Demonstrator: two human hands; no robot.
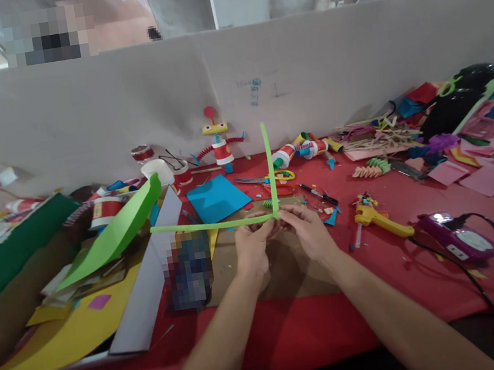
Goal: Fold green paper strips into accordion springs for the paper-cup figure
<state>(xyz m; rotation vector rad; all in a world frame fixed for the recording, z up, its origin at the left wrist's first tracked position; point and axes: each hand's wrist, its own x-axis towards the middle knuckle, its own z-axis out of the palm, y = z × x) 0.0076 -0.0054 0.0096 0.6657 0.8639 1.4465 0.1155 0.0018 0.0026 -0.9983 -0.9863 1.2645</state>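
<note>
Two green paper strips meet at a right angle between my hands. One green paper strip [211, 225] runs out to the left, and the other green paper strip [269, 163] points away from me. My left hand [253, 243] pinches the corner where they join. From the other side, my right hand [304, 226] closes its fingertips on the same corner. Below my hands lies a brown cardboard sheet [240, 266]. Just beyond are a blue paper square [219, 198] and scissors with yellow handles [280, 176].
A paper-cup robot figure [222, 151] stands by the white partition [122, 98]. To the right lie a yellow glue gun [382, 220], a purple power box [459, 240] with a black cord, and pink paper scraps [490, 179]. An open box [137, 288] holds coloured sheets at left.
</note>
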